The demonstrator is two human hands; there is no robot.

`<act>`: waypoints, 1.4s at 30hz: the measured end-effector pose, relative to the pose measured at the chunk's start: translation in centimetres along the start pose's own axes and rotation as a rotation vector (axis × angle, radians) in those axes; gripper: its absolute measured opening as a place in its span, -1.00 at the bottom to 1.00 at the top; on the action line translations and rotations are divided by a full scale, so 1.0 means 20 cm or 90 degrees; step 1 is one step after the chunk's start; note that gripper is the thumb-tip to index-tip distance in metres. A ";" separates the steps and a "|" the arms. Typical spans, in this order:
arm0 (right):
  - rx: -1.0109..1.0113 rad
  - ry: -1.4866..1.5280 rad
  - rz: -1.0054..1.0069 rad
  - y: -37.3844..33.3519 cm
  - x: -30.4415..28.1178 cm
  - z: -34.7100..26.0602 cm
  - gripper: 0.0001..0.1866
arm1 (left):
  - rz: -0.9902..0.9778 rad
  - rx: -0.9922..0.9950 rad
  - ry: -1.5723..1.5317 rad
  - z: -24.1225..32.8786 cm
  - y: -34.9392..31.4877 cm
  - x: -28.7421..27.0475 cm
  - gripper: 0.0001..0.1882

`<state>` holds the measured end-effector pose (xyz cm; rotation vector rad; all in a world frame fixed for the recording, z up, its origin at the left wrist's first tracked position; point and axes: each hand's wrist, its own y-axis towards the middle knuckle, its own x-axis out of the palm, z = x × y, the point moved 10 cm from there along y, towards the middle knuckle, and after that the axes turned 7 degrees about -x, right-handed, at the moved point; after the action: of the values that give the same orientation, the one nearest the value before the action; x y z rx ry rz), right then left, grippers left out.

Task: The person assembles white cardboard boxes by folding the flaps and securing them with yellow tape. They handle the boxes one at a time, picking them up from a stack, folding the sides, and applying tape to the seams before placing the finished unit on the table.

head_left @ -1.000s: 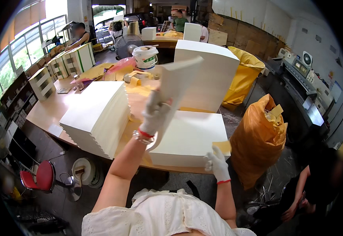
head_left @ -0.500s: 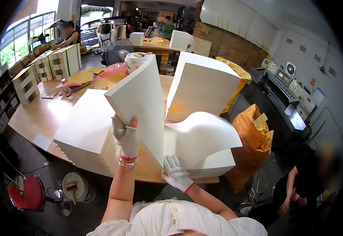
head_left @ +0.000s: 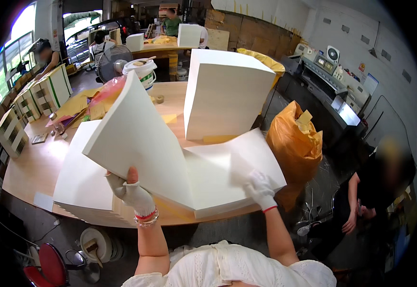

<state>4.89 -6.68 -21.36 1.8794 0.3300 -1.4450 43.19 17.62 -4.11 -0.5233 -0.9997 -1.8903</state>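
A thick block of white paper sheets lies parted at the near edge of the table (head_left: 170,88). My left hand (head_left: 131,191), in a white glove with bare fingertips, grips the lower left edge of the raised part (head_left: 141,134). Its thumb shows in front; its other fingers are partly hidden behind the sheets. That part leans up and to the left, bending. My right hand (head_left: 260,189), gloved and slightly blurred, lies with fingers stretched out on the lower part (head_left: 223,177), near its right side. A layered white paper stack (head_left: 82,177) sits left of my left hand.
A tall white paper block (head_left: 227,95) stands behind. An orange sack (head_left: 292,143) is at right, with a seated person (head_left: 352,210) beyond it. A white bucket (head_left: 144,71), yellow scraps and bundled blocks (head_left: 50,91) occupy the table's far left. A red chair (head_left: 50,265) stands near left.
My left hand has tilted the raised sheets further left and down. My right hand has moved right across the lower sheets, which now lie flatter. The view has shifted.
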 end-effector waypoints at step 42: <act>-0.643 -0.200 0.002 0.12 0.08 -1.14 -0.53 | -0.048 0.039 0.104 0.01 0.15 0.24 -0.63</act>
<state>23.38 6.79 -19.60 0.8304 0.7287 -1.1915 43.41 14.42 0.58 -0.2944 -0.9776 -1.9287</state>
